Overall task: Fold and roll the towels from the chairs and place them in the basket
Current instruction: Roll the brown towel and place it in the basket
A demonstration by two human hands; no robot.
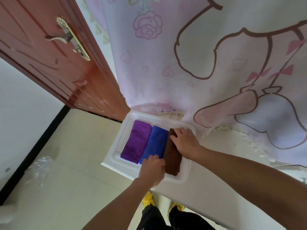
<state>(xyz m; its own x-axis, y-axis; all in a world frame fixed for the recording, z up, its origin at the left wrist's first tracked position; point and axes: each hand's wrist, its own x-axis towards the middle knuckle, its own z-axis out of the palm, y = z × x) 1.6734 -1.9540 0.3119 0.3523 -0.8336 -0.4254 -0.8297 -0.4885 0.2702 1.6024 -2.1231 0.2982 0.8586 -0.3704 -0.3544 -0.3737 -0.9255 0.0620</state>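
Observation:
A white perforated basket (122, 138) sits on the corner of a white table. Three rolled towels lie side by side inside it: a purple towel (136, 141) on the left, a blue towel (155, 143) in the middle, a brown towel (172, 156) on the right. My right hand (186, 143) rests on the far end of the brown towel, fingers spread over it. At the near end, my left hand (152, 170) presses against the brown towel, with its fingertips on the blue one. Part of the brown towel is hidden under both hands.
A pink cartoon-print cloth (199, 63) hangs behind the basket and spreads over the white table (207, 188). A reddish-brown door (49, 52) with a gold handle stands at the left. Crumpled clear plastic (39, 168) lies on the tiled floor. My yellow shoes (147, 198) show below.

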